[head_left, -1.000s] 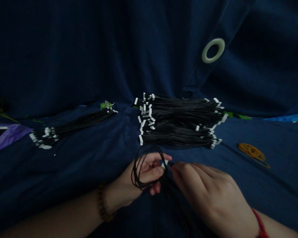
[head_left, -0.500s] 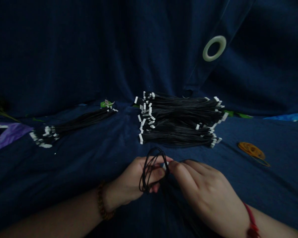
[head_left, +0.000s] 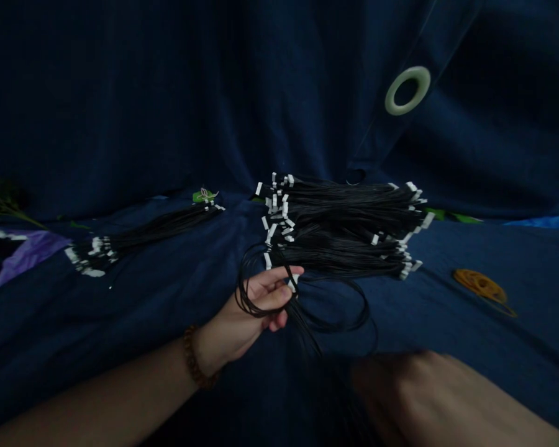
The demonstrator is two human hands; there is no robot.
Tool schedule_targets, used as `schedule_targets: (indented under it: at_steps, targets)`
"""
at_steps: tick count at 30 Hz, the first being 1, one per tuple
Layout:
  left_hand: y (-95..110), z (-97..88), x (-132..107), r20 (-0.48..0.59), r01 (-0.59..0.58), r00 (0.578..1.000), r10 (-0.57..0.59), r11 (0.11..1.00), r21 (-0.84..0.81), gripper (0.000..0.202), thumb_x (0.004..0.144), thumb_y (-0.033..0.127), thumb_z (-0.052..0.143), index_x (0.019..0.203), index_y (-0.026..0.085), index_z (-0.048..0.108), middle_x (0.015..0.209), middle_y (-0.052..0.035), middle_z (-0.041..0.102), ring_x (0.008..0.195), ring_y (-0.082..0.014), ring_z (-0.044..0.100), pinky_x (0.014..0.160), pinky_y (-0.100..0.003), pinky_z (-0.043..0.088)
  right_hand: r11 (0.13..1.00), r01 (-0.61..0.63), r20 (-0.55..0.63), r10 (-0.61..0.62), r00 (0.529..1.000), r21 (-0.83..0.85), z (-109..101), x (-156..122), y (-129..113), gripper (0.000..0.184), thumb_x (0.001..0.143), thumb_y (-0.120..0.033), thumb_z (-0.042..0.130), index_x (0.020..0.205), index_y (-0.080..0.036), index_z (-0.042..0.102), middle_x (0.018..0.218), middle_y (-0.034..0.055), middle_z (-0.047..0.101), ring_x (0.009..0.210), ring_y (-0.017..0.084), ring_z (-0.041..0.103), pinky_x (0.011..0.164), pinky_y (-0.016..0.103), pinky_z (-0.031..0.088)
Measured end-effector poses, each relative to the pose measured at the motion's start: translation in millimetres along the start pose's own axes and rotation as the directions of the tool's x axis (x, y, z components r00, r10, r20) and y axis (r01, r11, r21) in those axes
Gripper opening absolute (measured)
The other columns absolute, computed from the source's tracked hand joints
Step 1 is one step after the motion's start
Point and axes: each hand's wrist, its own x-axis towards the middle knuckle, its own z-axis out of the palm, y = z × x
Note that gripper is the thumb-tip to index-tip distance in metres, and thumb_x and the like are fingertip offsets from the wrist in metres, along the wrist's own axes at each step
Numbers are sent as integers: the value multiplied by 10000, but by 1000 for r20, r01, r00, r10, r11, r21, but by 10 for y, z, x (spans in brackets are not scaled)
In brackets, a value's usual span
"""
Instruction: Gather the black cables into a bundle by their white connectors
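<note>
My left hand [head_left: 265, 295] is closed on a bunch of thin black cables [head_left: 349, 310], pinching them by a white connector [head_left: 292, 284] between thumb and forefinger. Some of the cable loops around the back of that hand, and more loops hang out to the right. Low on the right, my right hand [head_left: 405, 391] is smeared by motion, its fingers hidden. Just beyond my left hand lies a large stack of black cables [head_left: 340, 217] with white connectors at both ends.
A smaller cable bundle [head_left: 158, 230] lies to the left on dark blue cloth [head_left: 177, 298]. At right is a pile of rubber bands [head_left: 479, 285]. Purple material [head_left: 37, 251] shows at far left. The cloth rises behind, with a pale ring [head_left: 407, 91] on it.
My right hand has left the connector and moved down and to the right. My left hand has moved up and slightly left with the cables, whose loops now spread out to the right.
</note>
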Motion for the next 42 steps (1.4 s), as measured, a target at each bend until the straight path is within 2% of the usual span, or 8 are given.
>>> schedule_targets:
  at_steps: [3,8,19,24,29,32,38,42]
  targets:
    - [-16,21,-10,35,-5,999,3,999,49,430,702,293,660,1107,183,569,724,13,472,429,-10,468,355,-113,286,975,-133,239,88,967,177,118,194,-100,242,709,-29,409,696,-206,574,587,-5,600,443,127,533,420,257,307]
    - [-69,-11,2,128,-52,991,28,980,191,382,764,323,599,1114,177,550,668,22,473,463,-20,492,378,-104,339,796,-277,280,141,950,538,198,447,-46,268,896,-223,367,760,-201,597,722,-16,628,622,98,561,587,215,369]
    - [-106,-25,15,127,-43,992,15,976,215,394,758,324,607,1120,182,544,698,23,470,454,-15,500,365,-94,345,878,-289,323,167,931,381,115,415,8,236,865,-208,368,782,-174,586,720,29,601,604,125,541,574,247,349]
    - [-84,22,-16,153,6,988,-24,993,116,411,735,301,630,1112,158,550,704,21,473,427,-10,492,351,-91,332,580,-489,508,146,849,651,-108,444,216,321,742,-103,433,1038,-198,516,645,-39,532,516,73,458,470,180,320]
    - [-96,25,-43,208,3,977,-39,986,169,378,759,300,604,1112,174,550,683,24,476,448,-19,505,371,-99,359,247,-657,688,-65,723,713,-73,438,297,262,702,-62,409,938,-141,491,657,-25,561,526,65,511,499,175,401]
    - [-97,5,-34,170,6,985,-38,983,184,396,749,313,615,1113,172,546,688,25,473,444,-17,499,360,-98,347,336,-607,645,-2,764,720,21,408,247,302,687,-57,408,966,-148,480,693,-5,629,590,94,579,537,185,416]
    - [-112,-24,-8,152,7,988,-32,987,161,392,753,310,615,1117,182,544,682,28,471,440,-12,496,360,-93,344,812,-363,460,134,878,457,-13,409,102,240,689,-84,432,773,-210,619,663,-28,624,558,94,552,521,195,348]
    - [-110,-25,2,151,-5,988,-18,989,149,374,754,311,616,1103,193,553,692,29,470,443,-8,497,362,-89,343,898,-325,391,196,899,297,-58,407,46,190,709,-110,450,752,-213,604,688,-23,616,544,104,528,525,217,337]
